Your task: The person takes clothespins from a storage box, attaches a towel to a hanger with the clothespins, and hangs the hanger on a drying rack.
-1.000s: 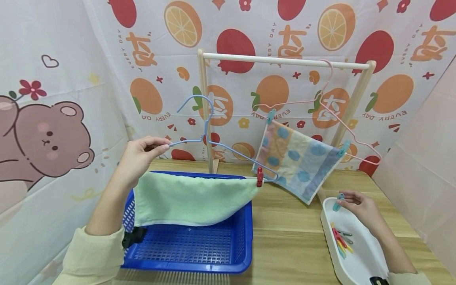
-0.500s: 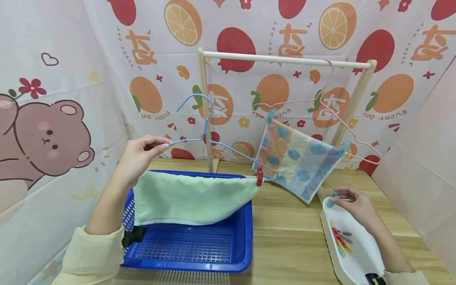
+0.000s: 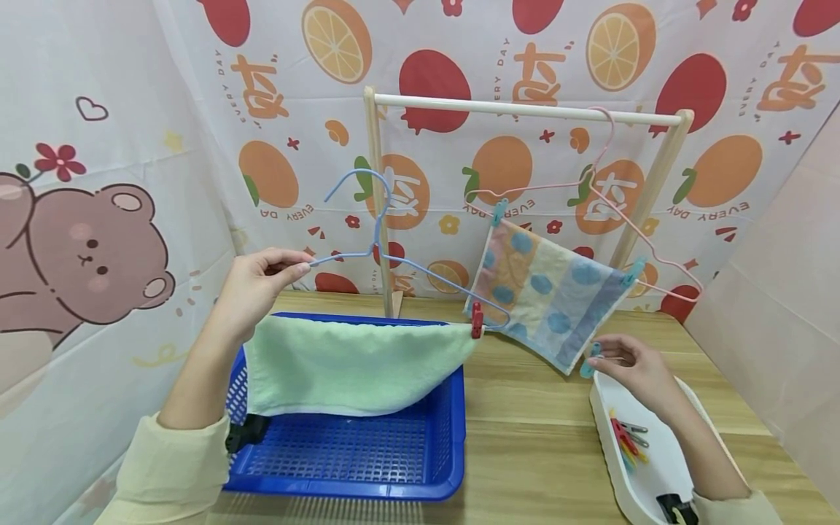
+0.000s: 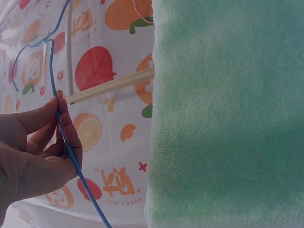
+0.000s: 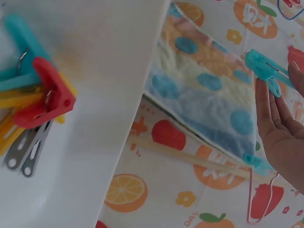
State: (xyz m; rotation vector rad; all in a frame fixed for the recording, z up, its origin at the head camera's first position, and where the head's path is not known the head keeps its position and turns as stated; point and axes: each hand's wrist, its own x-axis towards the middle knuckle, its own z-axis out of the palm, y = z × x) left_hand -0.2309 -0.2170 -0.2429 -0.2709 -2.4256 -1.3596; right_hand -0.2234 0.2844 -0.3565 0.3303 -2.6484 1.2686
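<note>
My left hand (image 3: pixel 265 288) pinches the left arm of a blue hanger (image 3: pixel 420 268) between thumb and fingers. From that hanger hangs a pale green towel (image 3: pixel 348 364), held at its right end by a red clothespin (image 3: pixel 477 321). The towel's left upper corner is hidden behind my left hand and wrist. My right hand (image 3: pixel 630 364) pinches a teal clothespin (image 3: pixel 591 360) just above the far end of a white tray (image 3: pixel 610 437). In the right wrist view the same teal clothespin (image 5: pixel 266 69) sits between thumb and fingers.
A blue basket (image 3: pixel 453 467) stands under the green towel. Behind, a rack (image 3: pixel 525 111) bears a pink hanger (image 3: pixel 545 189) with a dotted towel (image 3: pixel 545 292) clipped on. Several loose clothespins (image 3: pixel 628 441) lie in the white tray. Patterned cloth covers the back wall.
My right hand has moved left and slightly away from me with the teal clothespin, from over the tray to its far left edge. My left hand and the hanger have barely shifted.
</note>
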